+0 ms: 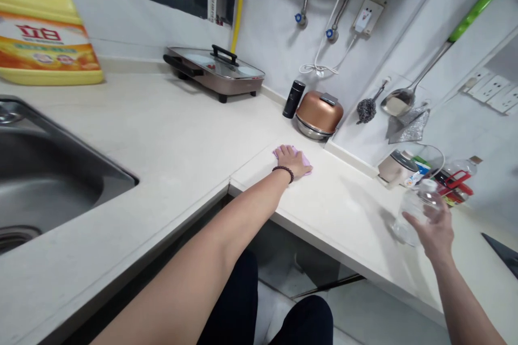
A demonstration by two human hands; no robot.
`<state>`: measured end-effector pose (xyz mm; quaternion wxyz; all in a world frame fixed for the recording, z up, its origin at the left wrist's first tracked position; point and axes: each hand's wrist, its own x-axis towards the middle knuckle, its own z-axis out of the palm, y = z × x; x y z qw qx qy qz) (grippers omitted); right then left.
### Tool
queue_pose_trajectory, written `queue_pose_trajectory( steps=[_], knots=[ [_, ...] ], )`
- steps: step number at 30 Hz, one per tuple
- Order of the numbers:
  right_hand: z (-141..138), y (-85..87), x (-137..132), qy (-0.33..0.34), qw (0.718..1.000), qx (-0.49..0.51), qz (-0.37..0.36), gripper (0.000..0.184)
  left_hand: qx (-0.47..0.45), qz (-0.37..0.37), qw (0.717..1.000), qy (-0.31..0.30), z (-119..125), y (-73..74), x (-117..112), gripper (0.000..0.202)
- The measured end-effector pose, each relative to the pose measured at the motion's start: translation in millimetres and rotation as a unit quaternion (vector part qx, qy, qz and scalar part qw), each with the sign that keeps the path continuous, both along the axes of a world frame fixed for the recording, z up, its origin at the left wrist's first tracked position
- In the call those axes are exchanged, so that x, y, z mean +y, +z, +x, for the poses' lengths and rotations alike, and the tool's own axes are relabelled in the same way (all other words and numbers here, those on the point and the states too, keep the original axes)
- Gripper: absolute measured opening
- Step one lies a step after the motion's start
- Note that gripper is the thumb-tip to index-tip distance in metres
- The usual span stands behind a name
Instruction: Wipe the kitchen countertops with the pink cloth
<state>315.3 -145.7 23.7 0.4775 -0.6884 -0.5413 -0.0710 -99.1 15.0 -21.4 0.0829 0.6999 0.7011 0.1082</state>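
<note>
My left hand (pixel 292 161), a dark bead bracelet at its wrist, presses a pink-purple cloth (pixel 304 160) against the white countertop (pixel 335 194) near the inner corner. Its fingers are bent over the cloth, most of which lies hidden under the palm. Over on the right, my right hand (pixel 437 229) is wrapped round a clear plastic bottle (pixel 411 210) with a white cap. The bottle leans a little, and I cannot tell whether its base touches the counter.
A copper-coloured lidded pot (pixel 320 112) and a black flask (pixel 293 99) stand in the corner. An electric pan (pixel 218 73), a yellow jug (pixel 44 27) and a sink (pixel 101 164) are leftward. A beige lidded container (pixel 394 168) stands behind the bottle. A ladle (pixel 404 98) hangs above.
</note>
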Motion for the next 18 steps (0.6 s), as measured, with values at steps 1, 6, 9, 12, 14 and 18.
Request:
queue_pose_trajectory(
  steps=[1, 6, 9, 12, 14, 18],
  knots=[
    [14.5, -2.2, -2.9, -0.032, 0.998, 0.055, 0.022, 0.117, 0.004, -0.002, 1.0, -0.003, 0.6, 0.0, -0.1, 0.097],
    [85.3, -21.2, -12.5, -0.099, 0.97, 0.207, 0.082, 0.126, 0.024, -0.013, 0.998, -0.06, 16.6, 5.1, -16.5, 0.086],
    [102.9, -33.8, -20.9, -0.077, 0.976, 0.19, 0.069, 0.124, 0.038, -0.014, 0.99, -0.136, 43.7, 6.6, -43.7, 0.08],
    [97.7, -52.5, -36.9, -0.127, 0.975, 0.152, 0.099, 0.105, 0.038, -0.006, 0.971, -0.237, 83.3, 0.9, -79.2, 0.079],
    [88.4, -68.6, -49.8, -0.179, 0.961, 0.126, 0.17, 0.088, 0.036, -0.004, 0.949, -0.313, 114.6, -5.9, -102.7, 0.08],
    [75.5, -93.3, -71.6, -0.166, 0.958, 0.08, 0.219, 0.074, 0.033, 0.003, 0.886, -0.463, 181.6, -16.8, -137.8, 0.078]
  ],
)
